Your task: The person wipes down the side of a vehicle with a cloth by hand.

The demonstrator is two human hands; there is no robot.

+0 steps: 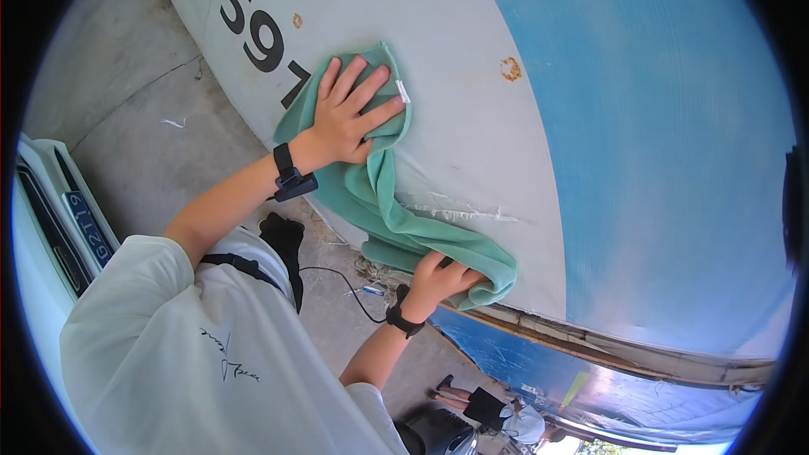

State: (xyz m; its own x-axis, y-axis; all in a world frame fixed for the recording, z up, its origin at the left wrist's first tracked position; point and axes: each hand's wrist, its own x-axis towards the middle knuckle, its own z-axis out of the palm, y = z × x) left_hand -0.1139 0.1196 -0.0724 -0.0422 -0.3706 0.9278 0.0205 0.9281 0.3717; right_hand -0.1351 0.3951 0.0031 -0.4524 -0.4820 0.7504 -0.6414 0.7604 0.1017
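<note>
A green cloth (383, 194) lies bunched and trailing across a white panel (472, 143) printed with black digits. My left hand (341, 122) rests flat on its upper part, fingers spread and the back of the hand showing. Lower down and to the right, my right hand (442, 278) has its fingers curled into the cloth's folded lower end, near the panel's bottom edge. Folds hide some of those fingertips. Frayed white scratches (459, 212) run over the panel between the hands, just right of the cloth.
A blue section (640, 118) adjoins the white panel. A rusty spot (511, 69) marks the white part. A car (63, 219) with a number plate is at the left. Another person (522, 423) is at the bottom, beside a dark object (438, 431). A thin cable (350, 282) hangs near my wrists.
</note>
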